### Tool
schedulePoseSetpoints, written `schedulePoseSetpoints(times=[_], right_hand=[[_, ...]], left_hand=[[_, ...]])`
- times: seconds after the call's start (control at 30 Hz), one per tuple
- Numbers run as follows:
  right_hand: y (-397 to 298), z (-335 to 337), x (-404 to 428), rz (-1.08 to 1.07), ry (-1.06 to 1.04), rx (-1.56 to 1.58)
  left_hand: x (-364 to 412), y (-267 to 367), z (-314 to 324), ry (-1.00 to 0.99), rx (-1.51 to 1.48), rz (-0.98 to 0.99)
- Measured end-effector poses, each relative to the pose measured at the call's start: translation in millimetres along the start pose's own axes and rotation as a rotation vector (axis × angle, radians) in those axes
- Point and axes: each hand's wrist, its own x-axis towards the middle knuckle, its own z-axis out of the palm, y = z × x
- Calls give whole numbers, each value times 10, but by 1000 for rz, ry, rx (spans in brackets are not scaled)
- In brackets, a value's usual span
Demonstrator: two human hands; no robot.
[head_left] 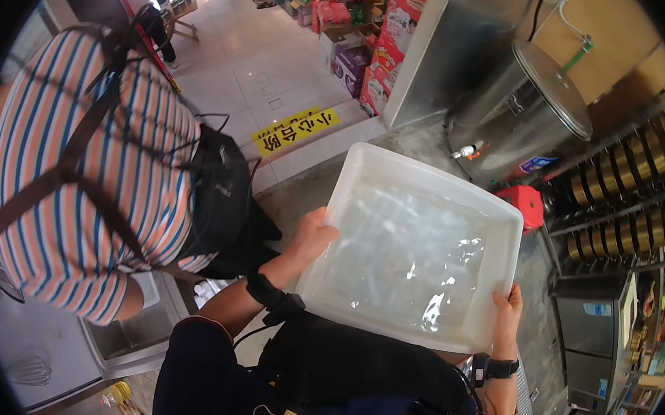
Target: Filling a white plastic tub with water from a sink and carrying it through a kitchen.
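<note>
A large white plastic tub (331, 290) of clear water (411, 256) is held up in front of my body. My left hand (310, 236) grips its left wall, with the thumb over the rim. On the opposite side, my right hand (508, 303) clasps the right rim near its lower corner. Ripples and light reflections show on the water. The fingers of both hands are partly hidden behind the tub walls.
A co-worker in a striped shirt (100, 146) stands close on my left by a steel sink (137, 333). Beyond the tub, a step bears a yellow warning strip (295, 130). A steel tank (513, 110), a red container (522, 206) and a loaded rack (626, 174) stand right.
</note>
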Motion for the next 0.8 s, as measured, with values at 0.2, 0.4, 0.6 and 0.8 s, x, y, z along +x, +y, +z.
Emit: schedulePoseSetpoints(times=[0.2, 0.4, 0.6, 0.8], right_hand=[[-210, 361, 977, -56, -135, 1], [-443, 793, 1888, -71, -323, -5], [-651, 1354, 2581, -31, -378, 4], [-791, 1870, 2966, 4, -264, -65]], left_hand=[[546, -1, -200, 139, -11, -45], [990, 101, -423, 257, -42, -40], [1568, 336, -681, 322, -73, -65], [2233, 662, -1053, 380, -64, -26]])
